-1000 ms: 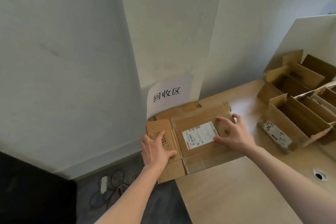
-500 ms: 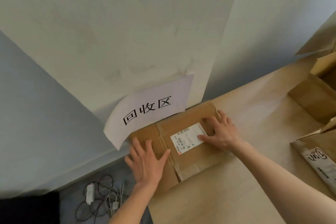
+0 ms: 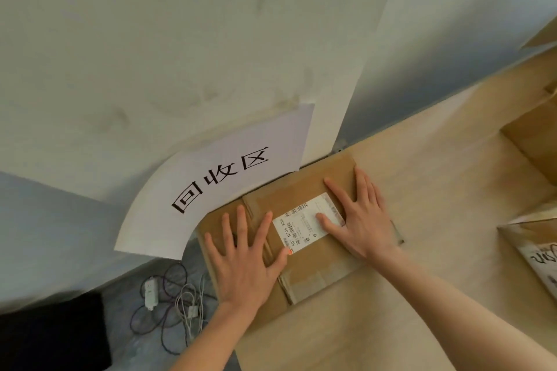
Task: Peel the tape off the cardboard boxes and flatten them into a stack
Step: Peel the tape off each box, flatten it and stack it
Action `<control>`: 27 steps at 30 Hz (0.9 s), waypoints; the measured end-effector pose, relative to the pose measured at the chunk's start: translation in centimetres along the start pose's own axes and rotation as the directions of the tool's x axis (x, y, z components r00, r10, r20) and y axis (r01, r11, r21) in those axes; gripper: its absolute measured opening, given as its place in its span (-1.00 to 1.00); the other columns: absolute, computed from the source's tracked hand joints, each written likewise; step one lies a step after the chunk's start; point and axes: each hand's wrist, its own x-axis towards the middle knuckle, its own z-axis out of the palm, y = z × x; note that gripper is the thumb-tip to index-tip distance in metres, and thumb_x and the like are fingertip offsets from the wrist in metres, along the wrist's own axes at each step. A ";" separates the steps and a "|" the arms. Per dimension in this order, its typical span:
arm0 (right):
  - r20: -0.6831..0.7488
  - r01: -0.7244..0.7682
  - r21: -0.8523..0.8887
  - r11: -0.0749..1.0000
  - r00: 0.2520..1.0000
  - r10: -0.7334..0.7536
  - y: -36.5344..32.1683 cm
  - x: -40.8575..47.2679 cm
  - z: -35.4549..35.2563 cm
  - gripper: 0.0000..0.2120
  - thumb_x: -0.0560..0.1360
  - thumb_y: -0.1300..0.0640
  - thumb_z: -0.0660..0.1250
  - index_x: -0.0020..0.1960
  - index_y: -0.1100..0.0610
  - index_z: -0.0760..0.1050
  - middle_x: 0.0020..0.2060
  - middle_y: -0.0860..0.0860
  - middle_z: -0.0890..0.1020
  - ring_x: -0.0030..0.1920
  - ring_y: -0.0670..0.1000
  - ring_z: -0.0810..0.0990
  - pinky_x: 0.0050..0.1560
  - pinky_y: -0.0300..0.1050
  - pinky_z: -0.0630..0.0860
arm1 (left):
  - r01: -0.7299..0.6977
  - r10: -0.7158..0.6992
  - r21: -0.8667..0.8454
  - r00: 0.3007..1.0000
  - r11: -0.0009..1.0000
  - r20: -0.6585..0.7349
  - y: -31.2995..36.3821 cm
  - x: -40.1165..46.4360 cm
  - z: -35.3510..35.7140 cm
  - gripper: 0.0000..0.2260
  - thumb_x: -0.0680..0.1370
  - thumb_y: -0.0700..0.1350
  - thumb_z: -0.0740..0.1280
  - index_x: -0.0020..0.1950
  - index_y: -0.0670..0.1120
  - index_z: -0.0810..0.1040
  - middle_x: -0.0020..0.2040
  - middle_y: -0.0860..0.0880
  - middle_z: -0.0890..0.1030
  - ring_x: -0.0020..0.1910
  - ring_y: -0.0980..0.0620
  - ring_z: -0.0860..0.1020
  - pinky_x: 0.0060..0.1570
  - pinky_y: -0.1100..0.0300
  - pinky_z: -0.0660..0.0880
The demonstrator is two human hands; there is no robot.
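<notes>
1. Cardboard box [image 3: 304, 262], squashed flat, lies on the table [image 3: 437, 190] right under the paper sign [image 3: 229, 181].
2. Left hand [image 3: 244, 262] and right hand [image 3: 361, 217] both press down on it with fingers spread wide, holding nothing.
3. It looks light, stiff and bendy along its folds; the edges are best for grabbing.
4. It is brown and rough, with a smooth white label [image 3: 307, 223].
5. More boxes [image 3: 533, 141] sit far from the sign, maybe still unflattened.

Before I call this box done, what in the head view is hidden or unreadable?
- Flattened box: parts lie under the left hand and right hand; any leftover tape there is hidden.
- Shipping label: small print too fine; the right hand hides one end.
- Boxes at right: cut off by the frame edge.
</notes>
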 end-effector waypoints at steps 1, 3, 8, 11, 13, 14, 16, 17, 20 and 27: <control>0.004 -0.014 -0.002 1.000 1.000 0.014 -0.2 -0.2 -0.1 -0.24 0.47 -0.56 -0.09 0.60 -0.34 -0.08 0.64 0.17 -0.12 0.64 0.09 -0.18 0.62 0.08 -0.11 | -0.005 0.005 0.002 1.000 1.000 0.002 -0.1 -0.3 0.0 -0.27 0.55 0.51 -0.11 0.65 0.20 0.06 0.66 -0.16 0.08 0.61 -0.30 0.08 0.43 -0.48 0.04; 0.016 -0.036 -0.008 0.999 0.999 0.036 -0.3 -0.9 -0.3 -0.24 0.46 -0.56 -0.09 0.60 -0.34 -0.09 0.64 0.17 -0.13 0.63 0.10 -0.18 0.62 0.08 -0.11 | -0.012 0.012 0.007 1.000 1.000 -0.006 0.1 -0.8 0.0 -0.26 0.54 0.51 -0.09 0.65 0.20 0.08 0.66 -0.16 0.08 0.62 -0.30 0.08 0.43 -0.47 0.04; -0.015 -0.035 -0.010 0.999 0.999 0.035 0.1 -2.1 0.2 -0.26 0.48 -0.55 -0.08 0.60 -0.34 -0.06 0.64 0.15 -0.10 0.64 0.10 -0.14 0.61 0.09 -0.07 | -0.021 0.021 0.006 0.999 1.000 -0.026 0.6 -1.7 0.7 -0.26 0.54 0.50 -0.08 0.65 0.17 0.10 0.65 -0.19 0.11 0.60 -0.32 0.11 0.43 -0.49 0.02; -0.035 -0.024 -0.074 0.997 0.999 0.021 0.0 -2.1 0.2 -0.27 0.50 -0.53 -0.09 0.61 -0.31 -0.05 0.63 0.20 -0.07 0.64 0.13 -0.10 0.60 0.11 -0.06 | -0.008 0.008 0.016 1.000 1.000 -0.004 0.7 -1.6 0.4 -0.27 0.56 0.50 -0.14 0.65 0.18 0.05 0.66 -0.20 0.06 0.61 -0.32 0.06 0.43 -0.50 0.00; -0.032 -0.010 -0.150 0.989 0.999 0.005 -0.4 -2.3 -0.4 -0.25 0.51 -0.51 -0.16 0.63 -0.26 -0.05 0.62 0.27 -0.03 0.62 0.20 -0.04 0.60 0.13 -0.08 | -0.011 0.010 0.006 1.000 1.000 0.029 0.4 -1.9 0.1 -0.27 0.56 0.49 -0.16 0.66 0.17 0.08 0.66 -0.20 0.02 0.62 -0.31 0.04 0.43 -0.50 0.00; -0.031 -0.005 -0.181 0.983 1.000 -0.001 -0.7 -2.4 -0.9 -0.24 0.51 -0.50 -0.19 0.63 -0.24 -0.05 0.61 0.30 0.01 0.61 0.22 0.00 0.59 0.14 -0.09 | -0.015 0.015 -0.001 0.999 1.000 0.028 0.5 -1.9 -0.3 -0.27 0.57 0.49 -0.17 0.65 0.16 0.10 0.67 -0.19 0.00 0.62 -0.29 0.03 0.43 -0.50 0.00; -0.050 -0.031 -0.188 0.982 0.998 0.022 -1.3 -3.0 -2.3 -0.26 0.52 -0.47 -0.20 0.63 -0.21 0.01 0.57 0.31 0.14 0.57 0.25 0.13 0.55 0.18 -0.01 | -0.041 0.040 -0.039 0.999 0.998 -0.002 0.8 -2.1 -2.0 -0.28 0.58 0.46 -0.17 0.65 0.15 0.11 0.67 -0.16 -0.06 0.64 -0.22 -0.02 0.47 -0.45 -0.05; -0.084 -0.061 -0.172 0.983 0.995 0.047 -1.5 -3.6 -3.2 -0.29 0.54 -0.45 -0.18 0.62 -0.21 0.05 0.54 0.29 0.23 0.53 0.25 0.21 0.53 0.18 0.06 | -0.060 0.059 -0.063 0.998 0.996 -0.022 1.2 -2.3 -3.2 -0.30 0.58 0.45 -0.16 0.65 0.15 0.08 0.68 -0.13 -0.07 0.65 -0.18 -0.05 0.49 -0.40 -0.08; -0.146 -0.120 -0.122 0.985 0.984 0.102 -1.3 -7.6 -6.0 -0.34 0.57 -0.38 -0.10 0.60 -0.17 0.16 0.47 0.20 0.39 0.46 0.22 0.34 0.48 0.16 0.21 | -0.135 0.130 -0.083 0.990 0.987 -0.059 2.6 -4.2 -7.0 -0.33 0.62 0.41 -0.13 0.66 0.13 0.01 0.68 -0.05 -0.04 0.65 -0.08 -0.05 0.58 -0.22 -0.13; -0.153 -0.168 -0.259 0.951 0.979 0.131 2.3 -26.9 -14.0 -0.34 0.51 -0.40 0.03 0.49 -0.09 0.32 0.39 -0.01 0.49 0.39 0.08 0.45 0.42 0.06 0.32 | -0.298 0.293 -0.151 0.955 0.943 -0.052 6.7 -16.5 -13.6 -0.34 0.64 0.35 0.02 0.65 0.02 0.09 0.64 -0.03 0.16 0.62 -0.02 0.12 0.59 -0.01 -0.08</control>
